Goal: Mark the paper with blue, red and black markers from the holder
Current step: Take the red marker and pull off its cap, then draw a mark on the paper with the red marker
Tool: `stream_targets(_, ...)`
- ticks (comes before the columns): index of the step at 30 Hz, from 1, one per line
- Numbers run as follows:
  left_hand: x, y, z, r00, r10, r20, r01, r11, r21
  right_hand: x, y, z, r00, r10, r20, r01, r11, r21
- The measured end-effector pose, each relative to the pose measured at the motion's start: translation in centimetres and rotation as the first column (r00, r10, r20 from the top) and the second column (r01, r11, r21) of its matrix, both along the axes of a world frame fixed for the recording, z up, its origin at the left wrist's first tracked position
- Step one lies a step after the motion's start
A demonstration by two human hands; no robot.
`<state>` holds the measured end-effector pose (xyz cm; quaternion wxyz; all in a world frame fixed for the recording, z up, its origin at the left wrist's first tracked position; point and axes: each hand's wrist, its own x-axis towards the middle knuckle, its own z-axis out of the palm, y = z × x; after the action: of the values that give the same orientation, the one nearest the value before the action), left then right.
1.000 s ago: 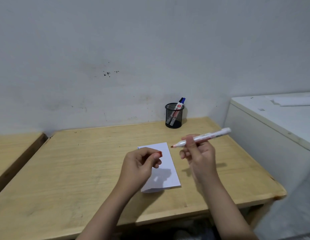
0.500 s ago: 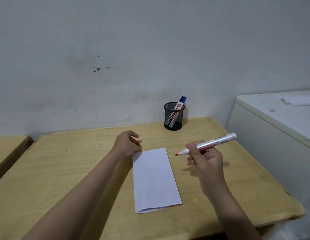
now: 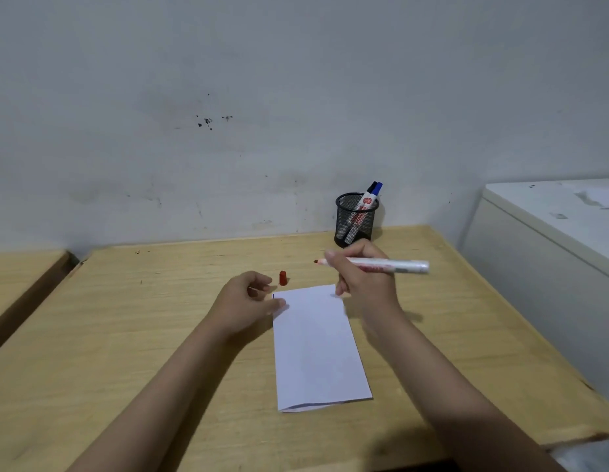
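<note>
Item 1: paper (image 3: 316, 345), folded, lying on the desk (image 3: 126, 335), long axis running away from the person.

Item 2: left hand (image 3: 247, 308), loosely curled, holding nothing, thumb touching the paper's far-left edge.

Item 3: right hand (image 3: 362, 284), closed around an uncapped red marker (image 3: 374, 265), tip pointing left, above the paper's far-right corner; nearer hand for marking.

Item 4: red cap (image 3: 282, 278), upright, just beyond the paper.

Item 5: mesh holder (image 3: 356, 221) with 2 markers; the rear cap's colour is hard to make out.

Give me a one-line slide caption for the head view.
Right hand holds uncapped red marker above folded paper; left hand at its corner, red cap on desk.
</note>
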<state>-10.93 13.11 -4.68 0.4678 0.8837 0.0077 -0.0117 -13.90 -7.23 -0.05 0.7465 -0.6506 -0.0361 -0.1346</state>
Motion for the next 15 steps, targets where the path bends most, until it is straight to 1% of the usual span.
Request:
stream_targets(2, -0.6, 0.2, -0.6, 1.000, -0.009, 0.024, 0.003, 0.978, 0.208, 1.7, 1.7, -0.7, 0.994, 0.054, -0.092, -0.056, 0.998, -0.017)
stream_targets(3, -0.8, 0.2, -0.7, 0.998, -0.013, 0.055, -0.003, 0.960, 0.282, 2.5, 2.5, -1.1, 0.988, 0.074, -0.134, -0.076, 0.997, -0.016)
stream_targets(4, -0.8, 0.2, -0.8, 0.997, -0.020, 0.080, -0.006, 0.949, 0.314, 3.2, 3.2, -1.6, 0.982, 0.085, -0.168, -0.090, 0.996, -0.019)
stream_targets(8, -0.7, 0.3, -1.0, 0.993, -0.025, 0.114, -0.013, 0.946, 0.323, 4.4, 4.9, -3.1, 0.966, 0.099, -0.238, -0.109, 0.994, -0.030)
stream_targets(12, -0.6, 0.4, -1.2, 0.987, -0.016, 0.157, -0.031, 0.956, 0.292, 4.2, 5.4, -4.5, 0.967, -0.004, -0.256, -0.002, 1.000, -0.022)
stream_targets(15, -0.6, 0.4, -1.1, 0.983, -0.038, 0.178, -0.024, 0.942, 0.334, 4.1, 5.4, -5.0, 0.968, -0.024, -0.250, 0.014, 0.999, -0.041)
